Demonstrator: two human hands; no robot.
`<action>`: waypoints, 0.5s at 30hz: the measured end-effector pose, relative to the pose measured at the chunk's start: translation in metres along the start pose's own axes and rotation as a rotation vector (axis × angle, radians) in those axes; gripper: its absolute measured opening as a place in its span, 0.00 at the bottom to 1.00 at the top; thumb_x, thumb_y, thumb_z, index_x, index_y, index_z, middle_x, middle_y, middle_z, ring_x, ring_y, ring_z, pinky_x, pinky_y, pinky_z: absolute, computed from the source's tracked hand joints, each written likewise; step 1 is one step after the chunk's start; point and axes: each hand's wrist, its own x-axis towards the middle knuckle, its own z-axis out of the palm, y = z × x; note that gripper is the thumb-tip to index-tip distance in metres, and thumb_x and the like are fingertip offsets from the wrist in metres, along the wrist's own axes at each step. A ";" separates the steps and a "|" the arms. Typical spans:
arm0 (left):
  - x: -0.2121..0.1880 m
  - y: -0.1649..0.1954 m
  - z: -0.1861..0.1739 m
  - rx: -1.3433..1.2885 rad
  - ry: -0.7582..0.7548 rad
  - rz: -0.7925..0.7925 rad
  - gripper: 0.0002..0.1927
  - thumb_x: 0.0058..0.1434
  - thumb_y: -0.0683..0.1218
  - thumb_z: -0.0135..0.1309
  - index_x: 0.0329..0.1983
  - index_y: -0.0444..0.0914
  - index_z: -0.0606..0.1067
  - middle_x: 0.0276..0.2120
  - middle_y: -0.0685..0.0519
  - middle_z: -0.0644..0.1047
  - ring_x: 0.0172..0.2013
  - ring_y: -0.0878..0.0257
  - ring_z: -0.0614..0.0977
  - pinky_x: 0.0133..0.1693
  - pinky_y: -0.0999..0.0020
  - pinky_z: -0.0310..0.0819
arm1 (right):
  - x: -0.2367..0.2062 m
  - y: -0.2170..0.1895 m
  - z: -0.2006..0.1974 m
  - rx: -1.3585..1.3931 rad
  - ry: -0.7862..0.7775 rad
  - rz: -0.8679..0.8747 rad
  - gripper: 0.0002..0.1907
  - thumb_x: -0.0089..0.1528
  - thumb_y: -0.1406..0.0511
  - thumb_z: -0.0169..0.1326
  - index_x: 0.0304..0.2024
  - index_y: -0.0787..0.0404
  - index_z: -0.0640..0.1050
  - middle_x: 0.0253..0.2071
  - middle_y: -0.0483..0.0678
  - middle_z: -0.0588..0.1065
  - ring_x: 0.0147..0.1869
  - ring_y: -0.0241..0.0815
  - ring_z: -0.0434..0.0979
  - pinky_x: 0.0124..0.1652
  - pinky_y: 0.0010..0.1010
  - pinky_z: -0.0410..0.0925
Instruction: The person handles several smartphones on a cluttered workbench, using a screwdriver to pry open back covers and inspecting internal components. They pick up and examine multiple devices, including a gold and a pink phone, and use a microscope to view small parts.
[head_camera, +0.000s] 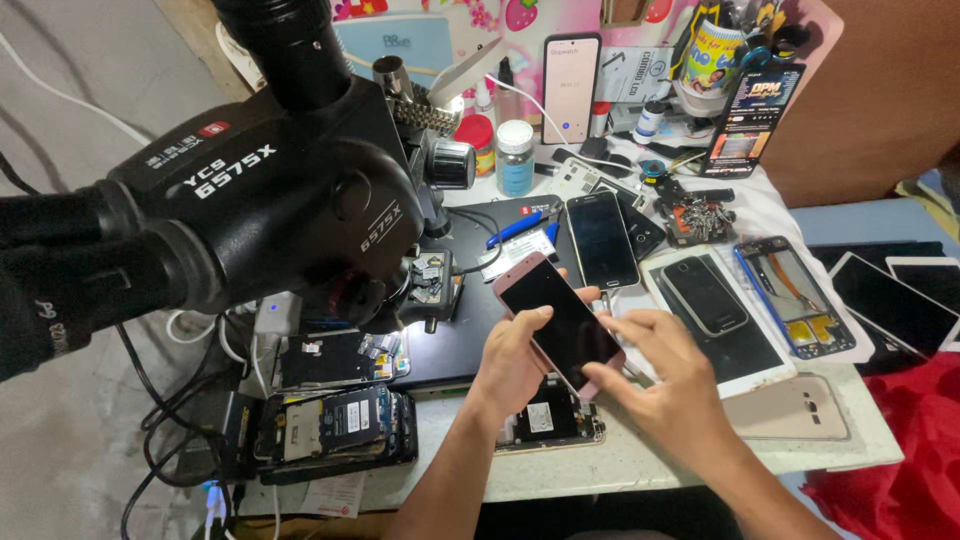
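My left hand (512, 360) grips a pink phone (556, 318) with a dark screen, tilted above the workbench, thumb resting on the screen's left edge. My right hand (662, 375) touches the phone's right side, index finger stretched toward the glass, other fingers curled near its lower corner. Under the held phone lies an opened phone (546, 420) with its battery and board showing.
A large black microscope (250, 180) hangs over the left of the bench. Dismantled phones (335, 425), a black phone (602, 240), a white tablet (745, 350), a blue-framed open phone (795, 295), a gold back cover (790, 410), bottles and a lit standing phone (570, 90) crowd the table.
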 end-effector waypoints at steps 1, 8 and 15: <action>-0.001 0.002 0.000 -0.021 -0.016 0.009 0.32 0.68 0.46 0.43 0.75 0.37 0.55 0.64 0.39 0.70 0.60 0.47 0.77 0.58 0.49 0.75 | -0.003 0.005 -0.001 0.058 -0.032 0.142 0.24 0.53 0.65 0.65 0.53 0.64 0.79 0.45 0.51 0.77 0.43 0.42 0.79 0.42 0.30 0.72; 0.001 0.010 0.005 -0.048 -0.017 0.017 0.31 0.67 0.44 0.46 0.73 0.36 0.57 0.63 0.40 0.72 0.59 0.47 0.77 0.59 0.49 0.74 | -0.018 0.031 0.027 0.886 -0.132 0.850 0.18 0.61 0.71 0.56 0.55 0.67 0.77 0.40 0.52 0.81 0.40 0.37 0.82 0.41 0.30 0.76; 0.006 0.007 -0.015 0.231 0.265 0.140 0.25 0.64 0.42 0.55 0.65 0.38 0.69 0.47 0.49 0.79 0.41 0.61 0.83 0.37 0.59 0.83 | -0.008 0.048 0.024 0.902 0.026 0.856 0.18 0.64 0.70 0.54 0.57 0.68 0.77 0.39 0.52 0.81 0.37 0.36 0.80 0.37 0.31 0.74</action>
